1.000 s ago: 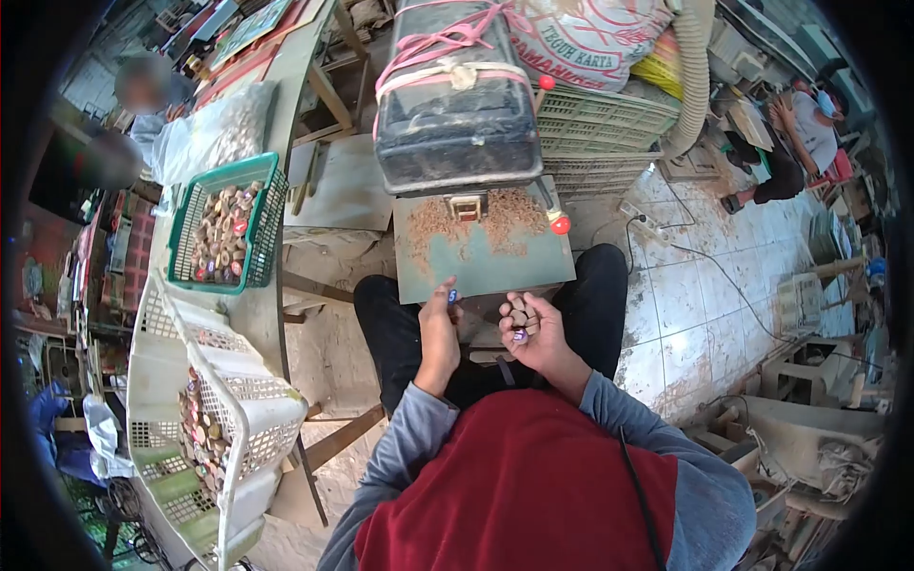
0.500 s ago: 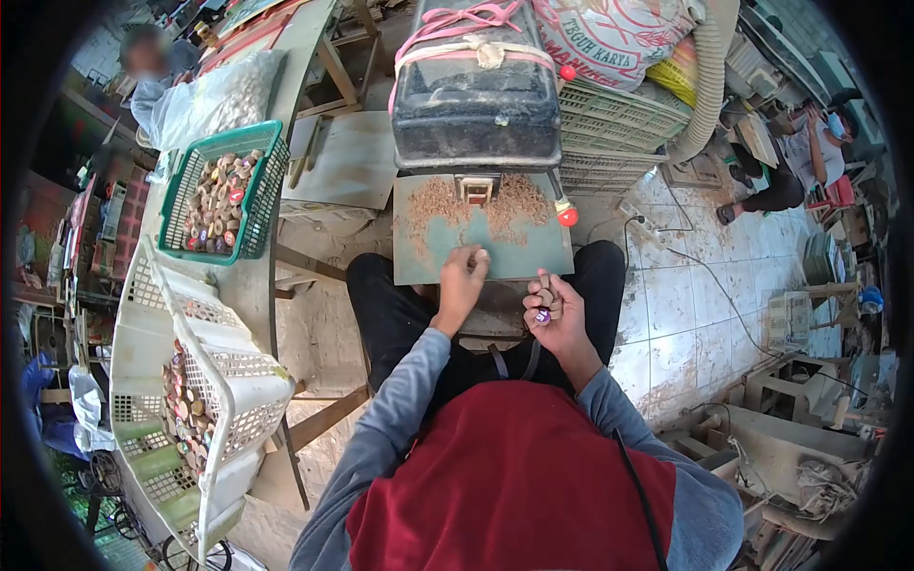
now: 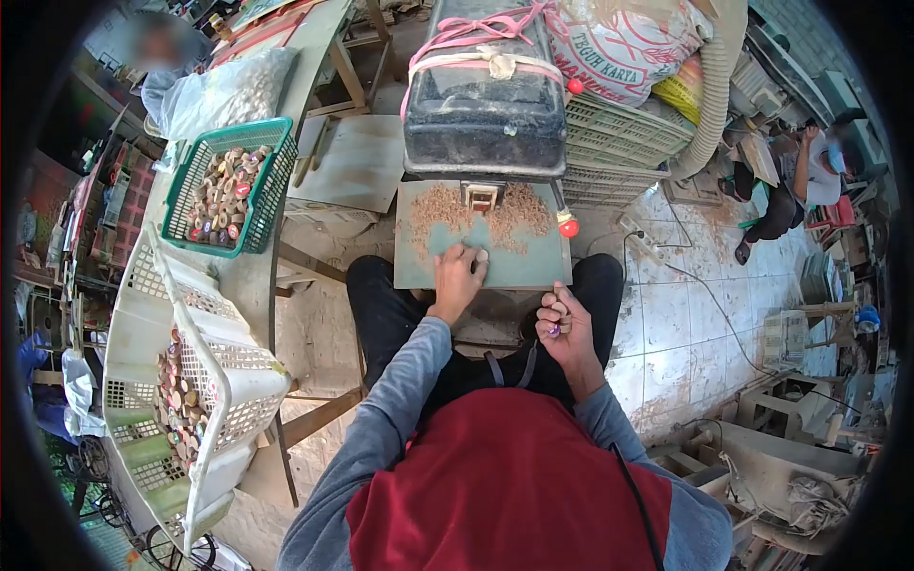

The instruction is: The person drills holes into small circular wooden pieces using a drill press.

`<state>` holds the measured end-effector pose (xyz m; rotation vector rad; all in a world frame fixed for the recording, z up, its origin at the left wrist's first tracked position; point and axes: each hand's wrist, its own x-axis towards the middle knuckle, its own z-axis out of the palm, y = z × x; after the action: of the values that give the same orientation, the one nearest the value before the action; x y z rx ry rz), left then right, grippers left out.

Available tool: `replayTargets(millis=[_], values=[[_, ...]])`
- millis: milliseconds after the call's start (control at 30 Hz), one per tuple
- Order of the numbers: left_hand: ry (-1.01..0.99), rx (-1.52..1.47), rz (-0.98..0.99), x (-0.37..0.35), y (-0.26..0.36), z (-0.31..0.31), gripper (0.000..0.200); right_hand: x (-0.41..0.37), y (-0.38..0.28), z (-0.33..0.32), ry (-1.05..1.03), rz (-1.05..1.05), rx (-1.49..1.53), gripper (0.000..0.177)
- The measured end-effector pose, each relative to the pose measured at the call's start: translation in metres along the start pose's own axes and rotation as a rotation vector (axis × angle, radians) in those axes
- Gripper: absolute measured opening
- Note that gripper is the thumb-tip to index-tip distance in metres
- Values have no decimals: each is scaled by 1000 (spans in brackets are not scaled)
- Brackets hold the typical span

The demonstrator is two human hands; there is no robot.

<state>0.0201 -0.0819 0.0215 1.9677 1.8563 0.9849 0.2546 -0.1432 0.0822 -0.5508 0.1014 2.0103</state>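
Observation:
My left hand (image 3: 459, 282) rests at the near part of the green board (image 3: 447, 271), its fingers curled together. Whether a small piece sits between those fingertips I cannot make out. My right hand (image 3: 568, 331) is just off the board's near right corner, closed around small round wooden pieces (image 3: 555, 330); one shows a purple face, and the fingers hide most of the others. Brown wood shavings (image 3: 438, 211) lie on the board's far half, on both sides of a small metal-framed opening (image 3: 481, 197) below a dusty black box machine (image 3: 486, 119).
On the left bench, a green basket (image 3: 278, 181) and a tipped white crate (image 3: 224, 428) hold wooden discs. A clear bag (image 3: 238, 90) lies behind. Cables (image 3: 705, 279) cross the tiled floor at right, where another person (image 3: 795, 186) sits. One more person (image 3: 162, 81) is far left.
My left hand has lowered onto the board with its fingers more curled. My right hand has shifted slightly right and nearer me, its fingers covering more of the wooden pieces. The view has shifted slightly.

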Motion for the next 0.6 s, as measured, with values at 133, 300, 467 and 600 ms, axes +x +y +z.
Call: replayTargets(millis=[133, 300, 467, 600], values=[[56, -34, 35, 24, -23, 10, 26, 0, -2, 0, -113, 32, 9, 21], [33, -122, -7, 60, -32, 18, 27, -4, -3, 4, -127, 92, 56, 17], [61, -121, -63, 71, -25, 18, 28, -10, -11, 17, -41, -106, -104, 16], [21, -57, -120, 71, -21, 16, 30, -16, -29, 50, 134, -391, -555, 20]])
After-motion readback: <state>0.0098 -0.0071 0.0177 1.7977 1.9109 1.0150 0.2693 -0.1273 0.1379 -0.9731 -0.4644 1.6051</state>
